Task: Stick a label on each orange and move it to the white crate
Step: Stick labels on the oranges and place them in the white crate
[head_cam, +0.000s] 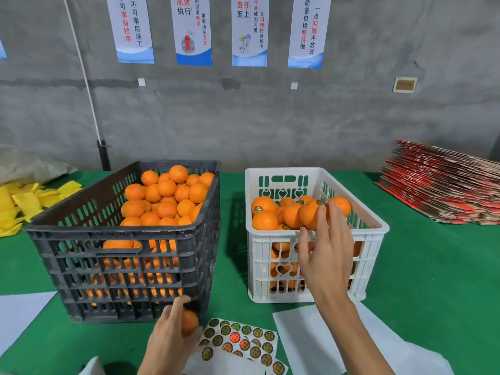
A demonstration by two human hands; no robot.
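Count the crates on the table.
2. A black crate on the left, full of oranges, and a white crate on the right, partly filled. Both stand on the green table. None seems hidden.

The left hand (173, 331) sits low and near the body, its forearm coming up from the bottom edge, palm turned right and fingers curled in a closed grip around an orange (189, 322), thumb arched over the top. The right hand (324, 255) reaches forward on a long bare forearm that slants in from the lower right, back of the hand toward the camera. Its fingers are spread and loosely extended, fingertips (322, 212) up against the fruit ahead, gripping nothing.
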